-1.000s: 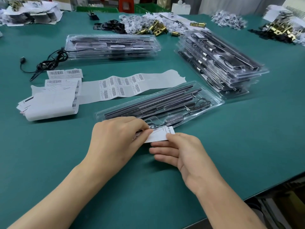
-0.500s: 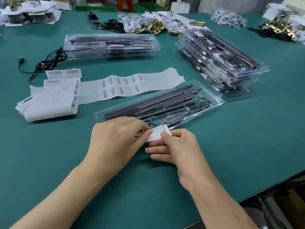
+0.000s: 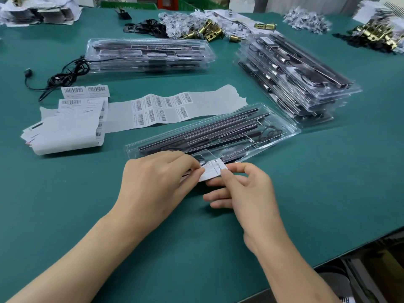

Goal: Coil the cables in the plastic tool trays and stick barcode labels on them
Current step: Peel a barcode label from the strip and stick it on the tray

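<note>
A clear plastic tool tray [image 3: 290,133] lies slantwise on the green table, holding dark metal bars and a coiled black cable [image 3: 270,133]. At its near edge a white barcode label [image 3: 213,171] is pinched from both sides. My left hand [image 3: 157,182] holds the label's left end between thumb and fingers. My right hand [image 3: 242,191] pinches its right end with thumb and forefinger, the other fingers curled beneath it.
A backing strip of barcode labels [image 3: 166,108] and loose label sheets [image 3: 70,125] lie left of the tray. Stacks of filled trays stand at the back [image 3: 150,54] and right [image 3: 295,77]. A loose black cable [image 3: 63,75] lies far left. Brass parts [image 3: 207,31] sit behind.
My right thumb and forefinger have come up onto the label's right end and now pinch it. The label has tilted slightly up at the tray's edge. The left hand has stayed put.
</note>
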{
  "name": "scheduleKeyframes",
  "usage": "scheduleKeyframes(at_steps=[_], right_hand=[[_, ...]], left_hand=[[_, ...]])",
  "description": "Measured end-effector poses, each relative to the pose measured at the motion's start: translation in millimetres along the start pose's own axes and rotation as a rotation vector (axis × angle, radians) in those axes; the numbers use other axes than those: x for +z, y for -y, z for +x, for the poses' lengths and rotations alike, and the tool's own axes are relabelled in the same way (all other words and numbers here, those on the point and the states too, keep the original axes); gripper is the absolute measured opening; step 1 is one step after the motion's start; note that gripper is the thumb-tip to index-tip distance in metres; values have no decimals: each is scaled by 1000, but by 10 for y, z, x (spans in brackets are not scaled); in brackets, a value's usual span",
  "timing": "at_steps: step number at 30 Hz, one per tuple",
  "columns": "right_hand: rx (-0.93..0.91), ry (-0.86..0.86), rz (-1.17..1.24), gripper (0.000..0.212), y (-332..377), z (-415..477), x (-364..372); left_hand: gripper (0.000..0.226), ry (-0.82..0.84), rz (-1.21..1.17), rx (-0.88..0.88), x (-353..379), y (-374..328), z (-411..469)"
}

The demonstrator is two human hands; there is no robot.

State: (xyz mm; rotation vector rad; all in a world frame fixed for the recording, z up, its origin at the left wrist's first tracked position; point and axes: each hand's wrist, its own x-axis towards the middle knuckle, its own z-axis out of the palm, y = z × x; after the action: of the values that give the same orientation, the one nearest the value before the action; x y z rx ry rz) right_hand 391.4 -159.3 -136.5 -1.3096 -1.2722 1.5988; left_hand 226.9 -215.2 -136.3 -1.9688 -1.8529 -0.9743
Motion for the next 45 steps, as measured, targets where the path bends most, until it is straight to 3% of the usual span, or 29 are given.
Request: scheduleKeyframes(at_steps=[5, 15, 22, 29, 33, 35, 37, 41, 45], right_hand=[[-56, -34, -12, 3, -6, 44, 4], [33, -2, 0, 1, 10, 124, 1], [1, 0, -145, 9, -2, 135, -75], [-248, -92, -321, 21, -46, 113, -90], [-866, -219, -956, 31, -66, 96, -257], [-1047, -99, -1072, 40, -15, 204, -334], [-1098, 60, -1082, 40, 63, 352, -370], [-1026, 308, -1016, 32, 159, 524, -385], [-948, 388, -967, 22, 179, 583, -361]], left_hand=[[19, -6, -14, 11, -6, 12, -15], [19, -2, -28, 10, -1, 19, -19], [19, -7, -26, -1, -13, 22, -25], [18, -8, -38, -6, -10, 33, -31], [19, 26, -29, -16, -22, 38, -29], [20, 31, -14, -3, -38, 42, -20], [19, 37, -16, 13, -56, 45, -13], [17, 68, -23, 37, -83, 73, -11], [16, 91, -9, 69, -82, 95, -10]])
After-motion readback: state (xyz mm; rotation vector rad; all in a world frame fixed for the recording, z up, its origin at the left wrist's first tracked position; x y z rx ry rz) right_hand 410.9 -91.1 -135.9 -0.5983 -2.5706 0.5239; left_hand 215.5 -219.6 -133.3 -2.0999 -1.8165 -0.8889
